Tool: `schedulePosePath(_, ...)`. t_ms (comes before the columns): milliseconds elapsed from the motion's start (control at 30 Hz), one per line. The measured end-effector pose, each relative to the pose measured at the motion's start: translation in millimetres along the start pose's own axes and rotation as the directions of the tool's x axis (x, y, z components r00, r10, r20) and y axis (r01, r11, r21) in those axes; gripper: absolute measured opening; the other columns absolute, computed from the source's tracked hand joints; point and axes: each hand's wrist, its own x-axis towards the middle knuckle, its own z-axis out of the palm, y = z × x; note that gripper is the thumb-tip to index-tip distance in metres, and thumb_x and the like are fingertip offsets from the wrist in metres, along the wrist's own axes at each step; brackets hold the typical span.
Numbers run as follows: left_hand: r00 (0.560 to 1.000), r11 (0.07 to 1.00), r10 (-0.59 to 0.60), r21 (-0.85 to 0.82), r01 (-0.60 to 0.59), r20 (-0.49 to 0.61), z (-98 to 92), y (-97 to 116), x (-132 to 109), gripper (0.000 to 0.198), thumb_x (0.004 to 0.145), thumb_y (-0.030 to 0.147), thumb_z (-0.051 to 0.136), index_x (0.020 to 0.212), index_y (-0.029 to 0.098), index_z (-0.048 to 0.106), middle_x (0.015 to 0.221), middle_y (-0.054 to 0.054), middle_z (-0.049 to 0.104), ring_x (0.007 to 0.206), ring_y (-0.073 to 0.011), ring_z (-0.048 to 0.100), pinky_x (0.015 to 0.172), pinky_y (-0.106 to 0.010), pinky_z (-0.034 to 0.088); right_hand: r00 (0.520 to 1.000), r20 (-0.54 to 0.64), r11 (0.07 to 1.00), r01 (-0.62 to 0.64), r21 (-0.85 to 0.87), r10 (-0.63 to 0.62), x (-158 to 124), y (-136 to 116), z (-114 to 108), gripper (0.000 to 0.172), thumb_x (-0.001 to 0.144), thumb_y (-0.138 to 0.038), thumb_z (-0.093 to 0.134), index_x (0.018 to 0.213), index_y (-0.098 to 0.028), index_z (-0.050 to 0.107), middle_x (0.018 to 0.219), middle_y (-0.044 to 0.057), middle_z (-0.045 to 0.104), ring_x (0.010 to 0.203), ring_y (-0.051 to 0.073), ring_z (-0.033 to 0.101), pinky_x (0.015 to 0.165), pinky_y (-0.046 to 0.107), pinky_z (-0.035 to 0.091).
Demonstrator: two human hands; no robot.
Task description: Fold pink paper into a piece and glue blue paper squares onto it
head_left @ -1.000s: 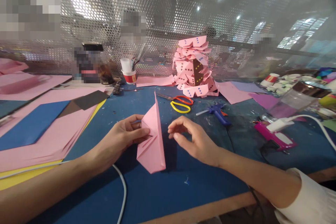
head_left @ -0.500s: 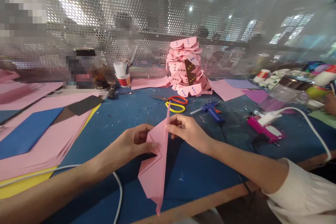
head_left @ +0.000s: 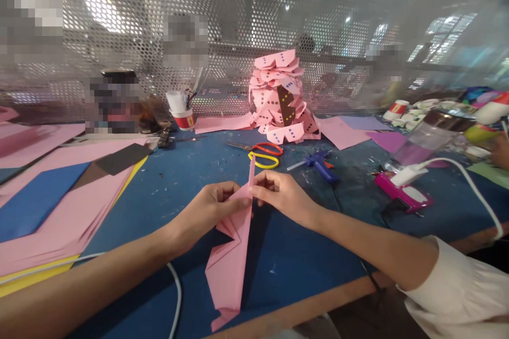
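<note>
Your left hand (head_left: 202,212) and right hand (head_left: 290,200) each pinch the folded pink paper (head_left: 230,270) near its upper end, fingers (head_left: 240,203) narrowed on it, over the blue counter (head_left: 294,265); scissors (head_left: 253,147) lie just beyond its tip.

Left hand (head_left: 207,207) partly behind pink paper (head_left: 228,270)

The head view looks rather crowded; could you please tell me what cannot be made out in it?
Head view, all items:
Left hand: some fingertips, hidden behind the folded pink paper.
Blue sheet: left end, cut off by the picture's edge.
Left white cable: lower run, cut off by the bottom edge.
Perforated screen: parts covered by pixelated patches.
</note>
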Motion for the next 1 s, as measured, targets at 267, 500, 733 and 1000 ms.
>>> schedulePosePath(267, 0.999, 0.995, 0.031, -0.091, -0.029, 0.017, 1.0, -1.6, -2.5, 0.028, 0.083, 0.043, 0.071, 0.081, 0.016, 0.067, 0.066, 0.002, 0.062, 0.058, -0.0097, 0.048, 0.049, -0.017, 0.037, 0.999, 0.047, 1.0, 0.004, 0.018, -0.005, -1.3, 2.2, 3.2, 0.018, 0.089, -0.033, 0.07, 0.096, -0.017, 0.066, 0.088, 0.0, 0.068, 0.074, 0.012, 0.063, 0.072, 0.025, 0.052)
schedulePosePath(500, 0.999, 0.997, 0.032, -0.068, -0.031, 0.021, 0.7, -3.3, -2.9, 0.03, 0.083, 0.045, 0.071, 0.083, 0.016, 0.069, 0.074, -0.001, 0.068, 0.063, -0.0103, 0.052, 0.051, -0.016, 0.037, 0.999, 0.04, 0.999, 0.037, -0.031, -0.036, -4.4, -2.5, 3.5, 0.015, 0.091, -0.032, 0.069, 0.095, -0.018, 0.065, 0.086, 0.0, 0.068, 0.078, 0.014, 0.065, 0.075, 0.027, 0.052)
schedulePosePath(733, 1.0, 0.997, 0.002, -0.076, -0.002, 0.004, 1.5, -3.2, -2.6, 0.028, 0.079, 0.043, 0.074, 0.081, 0.016, 0.068, 0.066, 0.002, 0.062, 0.055, -0.0091, 0.046, 0.043, -0.016, 0.034, 0.995, 0.037, 0.98, 0.1, -0.171, -0.095, -6.3, -4.8, 4.5, 0.017, 0.093, -0.034, 0.066, 0.098, -0.018, 0.067, 0.089, 0.0, 0.07, 0.078, 0.013, 0.064, 0.073, 0.027, 0.05)
schedulePosePath(1000, 1.0, 0.998, 0.007, -0.066, -0.008, -0.011, 1.9, -1.8, -2.2, 0.033, 0.079, 0.049, 0.073, 0.079, 0.016, 0.069, 0.069, 0.001, 0.065, 0.057, -0.0104, 0.049, 0.047, -0.018, 0.035, 0.989, 0.025, 0.959, 0.15, -0.239, -0.149, -7.4, -5.3, 5.8, 0.01, 0.093, -0.028, 0.066, 0.094, -0.019, 0.065, 0.086, -0.001, 0.067, 0.076, 0.013, 0.063, 0.073, 0.027, 0.051)
